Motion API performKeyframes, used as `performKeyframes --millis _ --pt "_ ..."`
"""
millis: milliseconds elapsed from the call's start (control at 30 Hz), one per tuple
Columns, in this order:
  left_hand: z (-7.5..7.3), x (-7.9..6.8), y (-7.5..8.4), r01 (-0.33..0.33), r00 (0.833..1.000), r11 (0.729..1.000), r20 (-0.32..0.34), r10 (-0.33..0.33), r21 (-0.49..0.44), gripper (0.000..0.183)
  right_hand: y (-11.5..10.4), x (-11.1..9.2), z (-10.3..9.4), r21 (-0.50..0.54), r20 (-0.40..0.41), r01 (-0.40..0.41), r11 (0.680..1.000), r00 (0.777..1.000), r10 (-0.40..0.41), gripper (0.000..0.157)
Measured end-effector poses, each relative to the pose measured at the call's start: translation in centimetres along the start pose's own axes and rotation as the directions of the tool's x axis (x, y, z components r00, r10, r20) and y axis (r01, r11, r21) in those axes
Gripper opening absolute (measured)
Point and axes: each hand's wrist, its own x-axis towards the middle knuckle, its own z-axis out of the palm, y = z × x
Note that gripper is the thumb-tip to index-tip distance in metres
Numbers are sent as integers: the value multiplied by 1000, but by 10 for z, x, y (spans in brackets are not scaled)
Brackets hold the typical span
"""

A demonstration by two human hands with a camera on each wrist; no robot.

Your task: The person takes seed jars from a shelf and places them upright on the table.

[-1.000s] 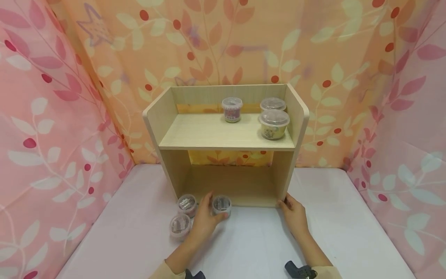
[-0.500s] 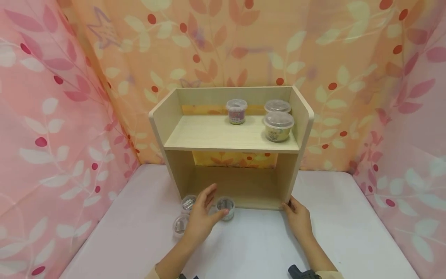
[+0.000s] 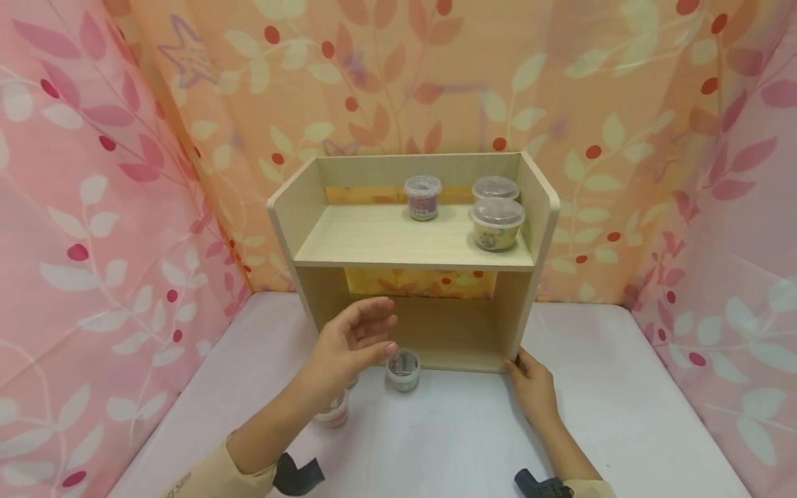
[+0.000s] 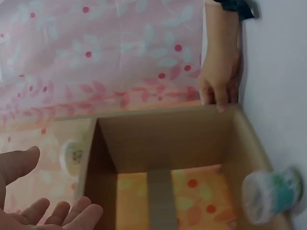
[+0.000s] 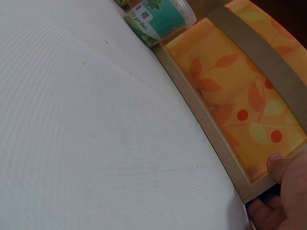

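Note:
A two-tier wooden shelf stands on the table. My right hand grips the bottom of its right side panel, thumb on the inner face. My left hand is raised before the lower compartment, fingers loosely bent and holding nothing. Just below its thumb, a small lidded plastic cup sits on the table at the shelf's front edge; the right wrist view shows its teal label. Behind my left hand and forearm, two more lidded cups are partly hidden; the nearer cup has a pinkish label.
On the upper tier stand a small lidded cup with a purple label and, at right, two wider lidded tubs, one front tub and one back tub. A white cloth covers the table. Floral curtains enclose it.
My left hand has let go of the small cup by the shelf's front edge and lifted up and to the left. My right hand keeps its grip on the shelf.

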Motion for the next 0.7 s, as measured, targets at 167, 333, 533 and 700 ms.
performKeyframes --millis 167,333,533,700 --pt "-7 12 37 -17 1000 1000 23 17 17 64 0 -1 -1 36 0 -1 999 1000 1 52" --pt "-18 28 68 4 1000 999 -2 -4 52 58 1 -3 3 37 9 8 999 1000 -9 52" --pt "-27 62 95 -9 999 992 -51 15 126 56 0 -2 1 17 -11 15 1000 1000 -15 51" --pt "-35 87 111 7 997 986 -77 6 167 61 -1 -1 0 30 2 0 1000 1000 0 51"
